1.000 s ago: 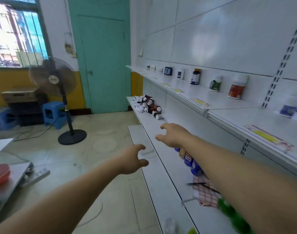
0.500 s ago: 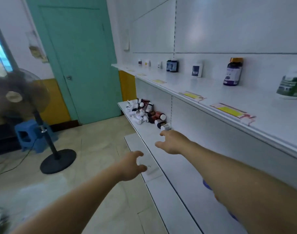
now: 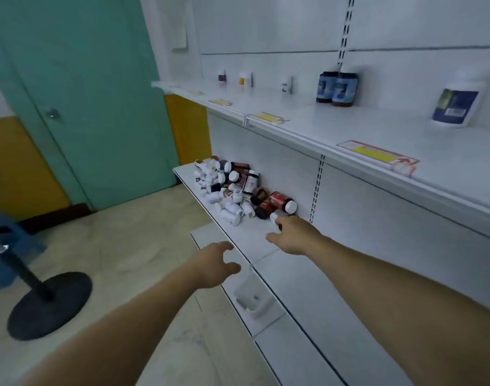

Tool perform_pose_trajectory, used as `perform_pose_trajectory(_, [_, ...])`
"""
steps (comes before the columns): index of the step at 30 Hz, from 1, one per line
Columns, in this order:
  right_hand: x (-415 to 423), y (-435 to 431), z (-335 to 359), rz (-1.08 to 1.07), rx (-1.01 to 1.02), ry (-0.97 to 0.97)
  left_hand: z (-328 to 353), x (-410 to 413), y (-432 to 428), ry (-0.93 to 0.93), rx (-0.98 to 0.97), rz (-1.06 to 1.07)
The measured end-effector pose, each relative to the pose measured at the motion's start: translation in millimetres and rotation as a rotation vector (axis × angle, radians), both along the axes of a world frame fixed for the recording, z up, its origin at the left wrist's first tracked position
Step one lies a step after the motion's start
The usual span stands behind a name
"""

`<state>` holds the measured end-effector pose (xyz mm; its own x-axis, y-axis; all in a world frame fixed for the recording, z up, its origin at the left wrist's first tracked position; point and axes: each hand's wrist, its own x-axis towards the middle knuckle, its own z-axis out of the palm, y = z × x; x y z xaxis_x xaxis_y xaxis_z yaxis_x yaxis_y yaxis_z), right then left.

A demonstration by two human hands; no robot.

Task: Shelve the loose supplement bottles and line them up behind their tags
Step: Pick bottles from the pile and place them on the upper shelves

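Against lower shelf back, bottle pile, right hand at its edge, left hand over shelf lip, fingers spread

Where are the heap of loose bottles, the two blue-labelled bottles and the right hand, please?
heap of loose bottles [image 3: 234, 192], head view, middle of the heap.
two blue-labelled bottles [image 3: 345, 89], head view, label of the nearer bottle.
right hand [image 3: 293, 235], head view, back of the hand.
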<state>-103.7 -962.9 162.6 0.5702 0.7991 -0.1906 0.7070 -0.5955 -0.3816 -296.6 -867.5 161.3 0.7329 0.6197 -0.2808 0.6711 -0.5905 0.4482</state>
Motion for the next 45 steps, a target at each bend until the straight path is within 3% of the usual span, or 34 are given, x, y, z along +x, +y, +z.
perform_pose_trajectory(10, [53,134,-48,-0.401,0.057,0.133,-13,90,204,0.088,-0.063,-0.240])
perform_pose_trajectory(15, [110,181,-73,-0.566,0.091,0.152,-32,166,282,0.023,-0.031,-0.404])
perform_pose_trajectory(24, [193,239,-130,-0.746,0.022,0.104,-98,303,424,-0.015,0.175,-0.348])
perform_pose_trajectory(32, [198,252,-173,-0.886,0.016,0.074,-147,364,469,0.022,0.196,-0.442])
perform_pose_trajectory(37, [194,254,-184,-0.984,0.014,0.025,-164,375,472,-0.033,0.193,-0.395])
perform_pose_trajectory(41, [189,265,-177,-1.034,0.168,0.044,-164,376,480,-0.187,0.216,-0.393])
perform_pose_trajectory(45, [175,284,-142,-1.081,0.451,-0.068,-132,356,495,-0.403,0.148,-0.357])
